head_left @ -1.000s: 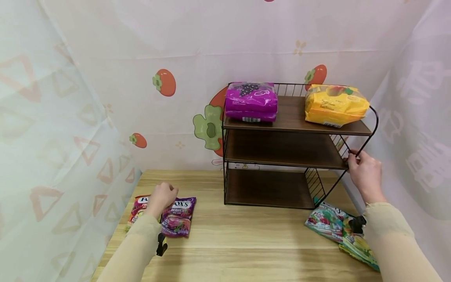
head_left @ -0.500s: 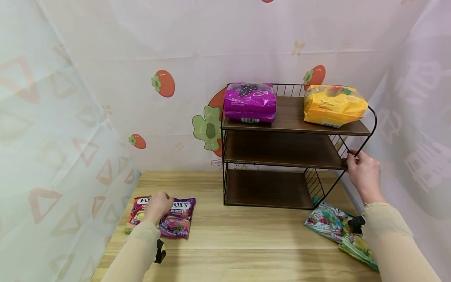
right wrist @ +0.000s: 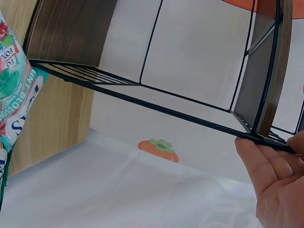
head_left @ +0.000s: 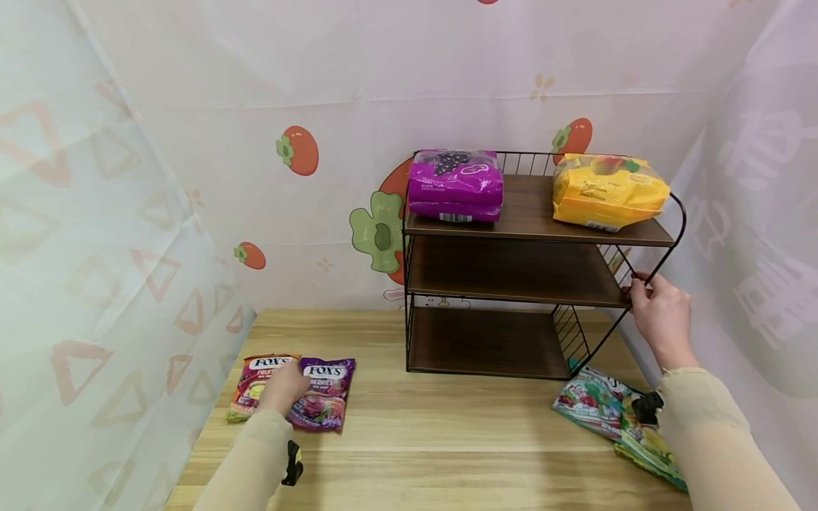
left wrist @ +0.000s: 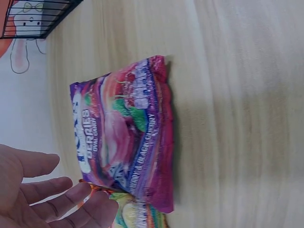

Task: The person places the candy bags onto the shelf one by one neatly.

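My left hand is over two candy bags at the table's left. Its fingers are relaxed and hold nothing in the left wrist view. Beside it lies the purple Fox's berries bag; the red-orange Fox's fruit bag is partly hidden by the hand. A three-tier rack with brown shelves and a black wire frame stands at the back right. My right hand grips the frame's right side at the middle shelf, fingers against the black wire.
On the rack's top shelf sit a purple grape-print pack and a yellow mango-print pack. More candy bags, one teal and one yellow-green, lie at the right, partly behind my sleeve. Printed sheets enclose the table.
My left hand has moved down and slightly left over the candy bags, uncovering more of the red-orange bag's label. The right hand stays on the rack.
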### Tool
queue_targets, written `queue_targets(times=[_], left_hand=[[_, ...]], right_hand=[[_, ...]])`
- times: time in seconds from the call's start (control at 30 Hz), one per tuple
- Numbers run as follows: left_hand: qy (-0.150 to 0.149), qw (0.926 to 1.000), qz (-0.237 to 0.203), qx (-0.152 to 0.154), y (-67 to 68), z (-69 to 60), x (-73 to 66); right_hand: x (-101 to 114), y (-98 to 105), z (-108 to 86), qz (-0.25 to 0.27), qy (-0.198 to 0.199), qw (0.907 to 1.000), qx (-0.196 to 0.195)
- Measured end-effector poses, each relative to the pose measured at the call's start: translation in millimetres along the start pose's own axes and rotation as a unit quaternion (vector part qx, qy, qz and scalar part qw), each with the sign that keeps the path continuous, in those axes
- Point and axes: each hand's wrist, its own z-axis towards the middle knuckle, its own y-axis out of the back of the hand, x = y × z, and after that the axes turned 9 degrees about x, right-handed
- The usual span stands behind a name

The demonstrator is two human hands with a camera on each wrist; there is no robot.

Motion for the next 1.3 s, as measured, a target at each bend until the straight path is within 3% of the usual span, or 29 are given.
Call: queue_targets(times=[0.4, 0.9, 1.3], left_hand=[[0.047, 0.9983, -0.014, 0.029, -17.6, 1.5, 13.5], [0.050, 0.9987, 0.006, 0.008, -40.6, 8.9, 27.6], [0.068, 0.9972, -0.017, 0.027, -47.4, 6.5, 26.6]], right_hand=[[-1.1, 0.7, 0.5, -0.010, -0.005, 0.9999, 0.000], [1.9, -0.3, -0.5, -0.016, 0.004, 0.9997, -0.020], [0.9, 0.0, 0.2, -0.016, -0.002, 0.9998, -0.011]])
